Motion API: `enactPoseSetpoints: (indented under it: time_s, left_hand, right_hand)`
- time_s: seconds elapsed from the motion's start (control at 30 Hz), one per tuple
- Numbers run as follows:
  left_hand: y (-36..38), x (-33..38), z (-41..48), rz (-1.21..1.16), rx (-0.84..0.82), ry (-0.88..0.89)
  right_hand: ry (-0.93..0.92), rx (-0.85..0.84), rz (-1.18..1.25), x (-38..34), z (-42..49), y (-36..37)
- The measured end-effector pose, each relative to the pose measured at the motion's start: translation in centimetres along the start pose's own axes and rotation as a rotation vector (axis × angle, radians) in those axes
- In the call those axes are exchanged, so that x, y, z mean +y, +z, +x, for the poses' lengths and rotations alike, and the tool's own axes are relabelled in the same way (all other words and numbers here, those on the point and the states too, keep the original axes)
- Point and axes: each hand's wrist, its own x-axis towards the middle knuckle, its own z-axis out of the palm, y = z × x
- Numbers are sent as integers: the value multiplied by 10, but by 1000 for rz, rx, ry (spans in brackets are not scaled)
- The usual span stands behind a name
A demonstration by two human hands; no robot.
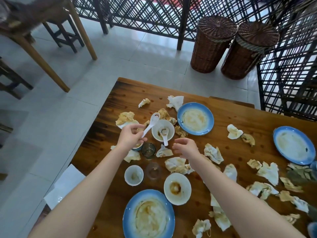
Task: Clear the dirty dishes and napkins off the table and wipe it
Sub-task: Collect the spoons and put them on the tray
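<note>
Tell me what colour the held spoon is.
The spoon is white with a reddish smear; the head view shows it best.

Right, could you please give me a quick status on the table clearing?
Left hand pinches a white spoon; right hand empty, hovering. A second spoon rests in the white bowl. Dirty plates, napkins litter the table.

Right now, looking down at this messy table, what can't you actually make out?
Head view only:
- the small bowl is mostly hidden under the left hand, which pinches a white spoon.
- a blue dish at bottom right is cut off by the frame edge.
- a dark shape near the right edge is too blurred to identify.
- the wooden furniture top left is motion-blurred.
</note>
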Motion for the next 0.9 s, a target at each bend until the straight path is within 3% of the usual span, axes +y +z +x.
enactPoseSetpoints:
  time_s: [0.13,0.43,0.63,0.9]
  left_hand:
    - [-14,-7,-9,-42,67,21]
    - [-25,-13,-37,-133,76,-14]
    - [-6,-1,-53,-135,13,-23]
    - [73,40,-99,-31,-228,48]
  right_hand:
    - [-156,4,-111,-5,7,24]
    - [-75,-35,48,-9,2,38]
    - [-89,8,130,-4,-27,-5]
    - [-90,137,289,46,-85,-104]
